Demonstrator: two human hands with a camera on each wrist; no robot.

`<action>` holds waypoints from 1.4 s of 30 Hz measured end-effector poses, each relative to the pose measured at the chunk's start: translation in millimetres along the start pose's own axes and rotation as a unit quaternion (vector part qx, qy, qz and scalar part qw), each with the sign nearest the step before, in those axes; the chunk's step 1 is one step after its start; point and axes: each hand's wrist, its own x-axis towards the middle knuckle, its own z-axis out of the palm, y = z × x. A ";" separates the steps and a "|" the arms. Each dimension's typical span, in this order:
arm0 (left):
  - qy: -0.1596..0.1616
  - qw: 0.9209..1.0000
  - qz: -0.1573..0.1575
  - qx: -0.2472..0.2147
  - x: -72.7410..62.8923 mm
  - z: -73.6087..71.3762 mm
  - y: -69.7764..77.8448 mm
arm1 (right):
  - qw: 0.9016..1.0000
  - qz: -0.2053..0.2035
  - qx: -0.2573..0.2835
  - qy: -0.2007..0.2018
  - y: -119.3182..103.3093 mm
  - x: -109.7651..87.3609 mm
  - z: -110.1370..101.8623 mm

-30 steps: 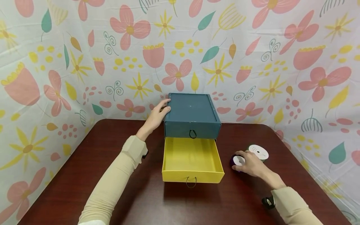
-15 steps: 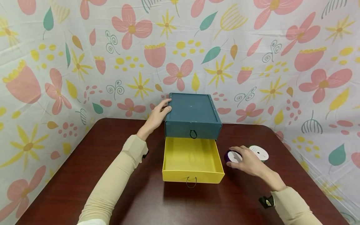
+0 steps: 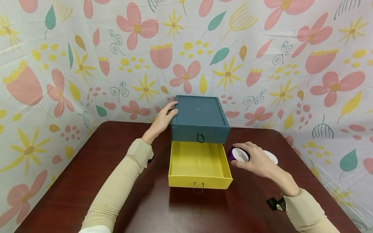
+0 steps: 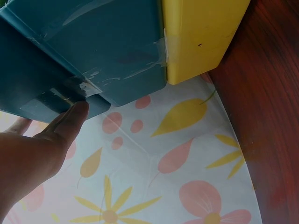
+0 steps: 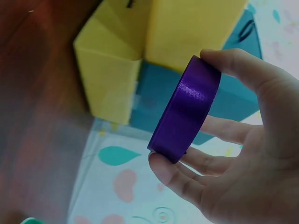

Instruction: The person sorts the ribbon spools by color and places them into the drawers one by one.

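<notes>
My right hand (image 3: 258,160) grips a spool of purple ribbon (image 5: 189,107) between thumb and fingertips, its white face (image 3: 240,155) turned up in the head view. The spool is held off the table, just right of a pulled-out yellow drawer (image 3: 198,183). That drawer, with nothing inside, juts out beneath the top blue section of a drawer unit (image 3: 198,111). Against the unit's upper left side rests my left hand (image 3: 161,120), fingers extended along the edge. In the left wrist view, the thumb touches the blue side (image 4: 121,56) near clear tape.
Another spool with a white face (image 3: 272,157) lies on the dark red-brown table (image 3: 140,207), partly hidden behind my right hand. Black loops hang from the blue front (image 3: 200,138) and the yellow drawer. A flower-patterned cloth (image 3: 186,38) stands close behind the unit.
My right hand has carried the purple ribbon spool left and up, away from the other spool and nearer to the yellow drawer. The left hand stays on the unit.
</notes>
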 end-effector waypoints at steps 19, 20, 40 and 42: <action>-0.001 1.000 0.003 0.005 -3.3 -2.0 8.2 | 0.999 -0.046 0.022 -0.012 -55.1 19.4 -18.2; -0.001 1.000 0.004 0.004 -1.0 -1.9 4.5 | 0.998 -0.049 0.025 -0.015 -57.5 21.1 -16.9; 0.010 1.000 0.017 -0.001 12.2 2.3 -22.4 | 0.994 -0.081 0.037 -0.066 -83.7 43.0 14.6; 0.008 1.000 0.014 -0.002 11.9 1.9 -21.1 | 0.994 -0.077 0.036 -0.073 -85.5 43.6 17.0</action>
